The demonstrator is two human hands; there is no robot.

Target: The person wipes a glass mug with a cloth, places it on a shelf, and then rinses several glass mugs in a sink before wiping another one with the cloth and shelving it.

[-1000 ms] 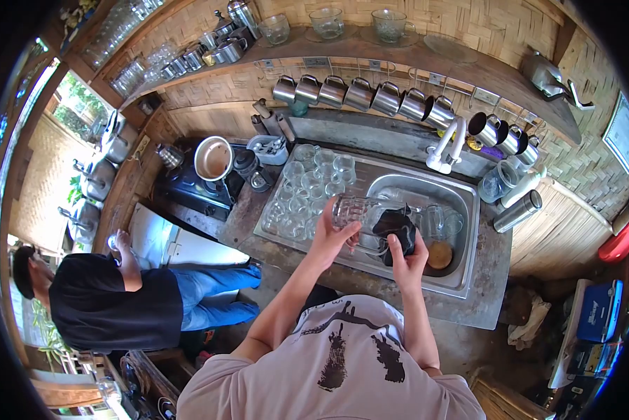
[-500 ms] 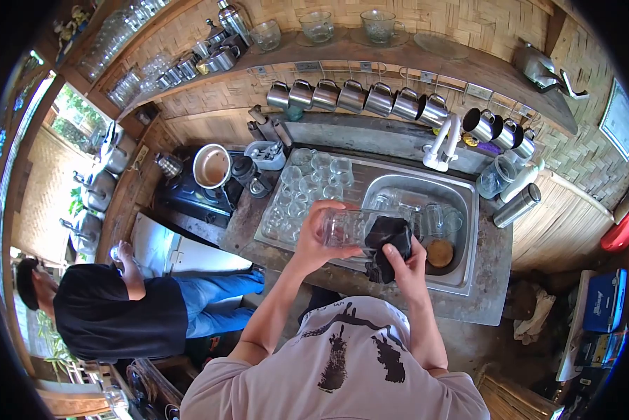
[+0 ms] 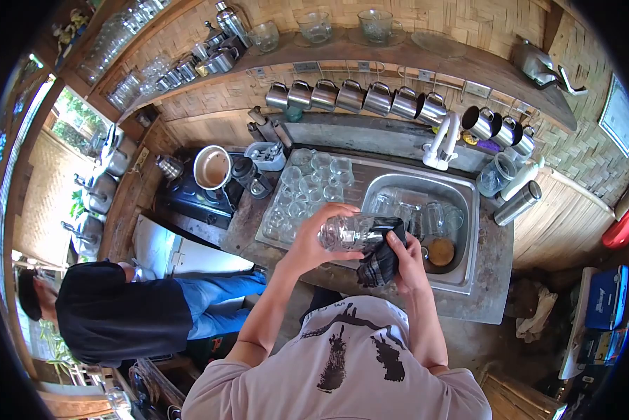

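My left hand [image 3: 309, 243] is wrapped round the base end of a clear drinking glass [image 3: 346, 233], which lies sideways above the front of the sink. A black cloth [image 3: 380, 260] covers the glass's right end and hangs down below it. My right hand [image 3: 407, 262] grips this cloth against the glass, its thumb on top. Behind them is the steel sink [image 3: 470, 210], where several glasses [image 3: 435, 219] lie beside a round brown object [image 3: 440, 252]. Many upright glasses [image 3: 313, 185] stand on the drainboard to the left.
A white tap [image 3: 440, 143] rises behind the sink, below hanging steel mugs [image 3: 377, 98]. A pot [image 3: 213, 168] sits on the stove at left. Another person [image 3: 122, 308] stands at the left. A steel bottle [image 3: 517, 203] and a glass jar [image 3: 496, 175] stand right of the sink.
My right hand and the cloth have shifted slightly on the glass, and the cloth is bunched differently, hanging lower. The other person's arm has lowered toward their body.
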